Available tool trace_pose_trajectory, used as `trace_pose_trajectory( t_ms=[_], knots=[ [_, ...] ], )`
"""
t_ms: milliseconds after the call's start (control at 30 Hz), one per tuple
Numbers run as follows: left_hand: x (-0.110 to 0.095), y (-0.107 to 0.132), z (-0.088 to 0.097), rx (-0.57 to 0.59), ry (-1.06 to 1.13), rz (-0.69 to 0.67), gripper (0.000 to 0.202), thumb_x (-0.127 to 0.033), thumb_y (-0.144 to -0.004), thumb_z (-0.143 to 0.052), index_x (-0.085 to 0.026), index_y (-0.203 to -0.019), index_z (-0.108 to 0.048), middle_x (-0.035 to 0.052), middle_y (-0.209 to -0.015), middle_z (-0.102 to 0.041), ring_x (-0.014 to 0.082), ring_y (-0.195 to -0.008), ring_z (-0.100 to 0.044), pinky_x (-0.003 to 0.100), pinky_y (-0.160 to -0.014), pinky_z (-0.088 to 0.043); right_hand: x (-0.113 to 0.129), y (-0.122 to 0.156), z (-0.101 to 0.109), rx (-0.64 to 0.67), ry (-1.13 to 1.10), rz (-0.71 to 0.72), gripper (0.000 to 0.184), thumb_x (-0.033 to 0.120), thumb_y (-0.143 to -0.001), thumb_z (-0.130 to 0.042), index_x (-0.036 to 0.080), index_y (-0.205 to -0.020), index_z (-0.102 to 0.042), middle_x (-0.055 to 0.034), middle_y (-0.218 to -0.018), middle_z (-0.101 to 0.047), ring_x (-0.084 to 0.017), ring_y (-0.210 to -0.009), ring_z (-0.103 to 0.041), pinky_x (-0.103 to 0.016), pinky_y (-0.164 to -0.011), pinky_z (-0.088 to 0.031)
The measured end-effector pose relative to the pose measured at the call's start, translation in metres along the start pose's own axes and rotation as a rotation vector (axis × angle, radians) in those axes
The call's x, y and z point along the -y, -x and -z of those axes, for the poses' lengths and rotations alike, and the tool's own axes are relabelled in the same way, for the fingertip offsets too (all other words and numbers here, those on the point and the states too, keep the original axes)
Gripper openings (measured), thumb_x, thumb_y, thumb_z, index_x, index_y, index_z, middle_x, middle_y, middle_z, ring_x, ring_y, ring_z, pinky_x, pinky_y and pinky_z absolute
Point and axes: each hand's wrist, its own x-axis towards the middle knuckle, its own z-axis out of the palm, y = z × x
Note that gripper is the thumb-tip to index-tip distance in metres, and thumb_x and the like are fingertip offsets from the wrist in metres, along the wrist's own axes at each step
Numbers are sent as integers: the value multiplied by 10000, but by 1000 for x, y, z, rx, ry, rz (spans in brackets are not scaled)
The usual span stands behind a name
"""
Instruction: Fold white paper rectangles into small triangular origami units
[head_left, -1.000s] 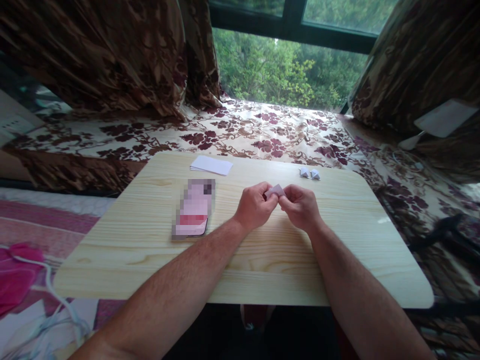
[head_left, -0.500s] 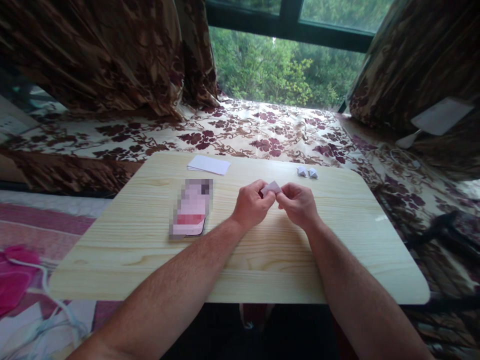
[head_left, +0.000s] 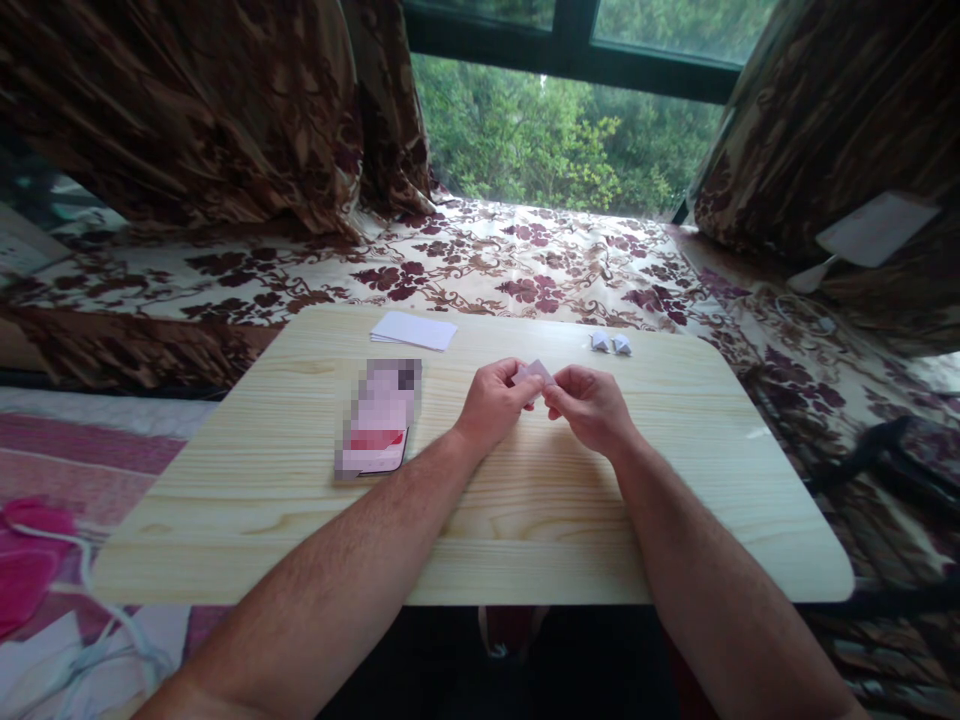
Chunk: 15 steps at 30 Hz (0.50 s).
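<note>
A small folded piece of white paper (head_left: 535,371) is held between my two hands, above the middle of the table. My left hand (head_left: 495,400) pinches it with the thumb lying across its face. The fingers of my right hand (head_left: 591,405) are closed on its right corner. Past my right hand, two small folded white paper pieces (head_left: 611,343) sit side by side near the table's far edge. A stack of white paper sheets (head_left: 414,330) lies at the far left of the table.
The pale wooden table (head_left: 285,540) has rounded corners. A phone (head_left: 382,410), partly pixelated, lies left of my left hand. Behind the table is a ledge with floral cloth (head_left: 525,250), under a window. White cables (head_left: 97,630) lie at the lower left.
My left thumb has shifted across the paper, and the paper has turned slightly in my fingers. The whole view has moved a little; the other things on the table lie as before.
</note>
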Motion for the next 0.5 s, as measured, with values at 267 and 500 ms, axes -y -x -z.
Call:
trace_pose_trajectory(
  t_ms=[267,500],
  knots=[
    [6,-5,0,-12,247,115,193,-326,-732,-700,-152,-696,-622,1,-659,-611,101,-571,-538,232,-539,-464,-3,0,0,-92,-131,136,271,334,-744,-758,210,-957,-645,-13,-779,-689,-146,-680,-644,-286,-642,-533],
    [6,-5,2,66,289,180,142,-265,-689,-694,-152,-677,-610,0,-625,-591,89,-541,-513,219,-514,-449,2,3,4,-47,-88,174,161,283,-771,-706,205,-911,-686,-33,-818,-699,-170,-733,-661,-308,-675,-549]
  ],
)
